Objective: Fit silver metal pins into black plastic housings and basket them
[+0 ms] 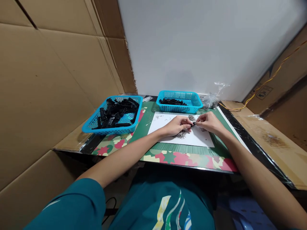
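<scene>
Over a white sheet (pixel 158 125), my left hand (pixel 177 126) is closed on a small black part (pixel 193 124), whose kind I cannot make out. My right hand (pixel 208 122) meets it from the right, thumb and fingertips pinched together at the part's end. Whatever tiny thing may be between those fingertips is hidden. Small metal pieces lie in a pile (pixel 180 134) below my left hand, and another pile (pixel 192 118) sits just beyond the hands. A few more are scattered at the sheet's far left corner.
At the left stands a blue basket (pixel 109 130) of long black parts. A smaller blue basket (pixel 179 109) with black pieces is at the back, beside a clear plastic bag (pixel 213 99). Cardboard (pixel 48 80) walls the left side; a yellow cable (pixel 251 95) runs at right.
</scene>
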`<state>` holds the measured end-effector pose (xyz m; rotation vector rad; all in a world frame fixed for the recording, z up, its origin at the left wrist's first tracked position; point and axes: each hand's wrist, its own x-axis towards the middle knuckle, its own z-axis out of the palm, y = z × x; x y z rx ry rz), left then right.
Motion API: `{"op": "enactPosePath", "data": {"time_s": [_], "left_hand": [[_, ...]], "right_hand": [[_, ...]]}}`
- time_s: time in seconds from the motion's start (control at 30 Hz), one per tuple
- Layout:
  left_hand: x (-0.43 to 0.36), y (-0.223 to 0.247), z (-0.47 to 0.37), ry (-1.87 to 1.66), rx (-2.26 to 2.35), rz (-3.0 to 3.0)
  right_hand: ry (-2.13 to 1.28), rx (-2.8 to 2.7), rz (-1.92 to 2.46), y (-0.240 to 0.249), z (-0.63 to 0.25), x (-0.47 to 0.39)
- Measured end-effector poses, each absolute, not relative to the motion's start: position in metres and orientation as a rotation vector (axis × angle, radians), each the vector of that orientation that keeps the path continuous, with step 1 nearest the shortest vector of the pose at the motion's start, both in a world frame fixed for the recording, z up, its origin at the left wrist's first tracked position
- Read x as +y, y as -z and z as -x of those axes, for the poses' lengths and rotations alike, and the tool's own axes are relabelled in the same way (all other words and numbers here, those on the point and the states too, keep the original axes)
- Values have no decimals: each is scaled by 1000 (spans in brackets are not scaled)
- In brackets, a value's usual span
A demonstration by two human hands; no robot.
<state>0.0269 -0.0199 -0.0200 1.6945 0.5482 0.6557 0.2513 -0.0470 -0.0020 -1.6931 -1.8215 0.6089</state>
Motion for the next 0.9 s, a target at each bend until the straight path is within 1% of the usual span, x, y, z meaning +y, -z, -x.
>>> {"op": "enactPosePath", "data": {"time_s": [0.7, 0.9], "left_hand": [[-20, 12, -22, -574, 542, -1758], [-19, 12, -21, -560, 527, -1755]], "right_hand": [[-802, -1794, 1715, 1, -257, -46], [-772, -1832, 1708, 2, -259, -45]]}}
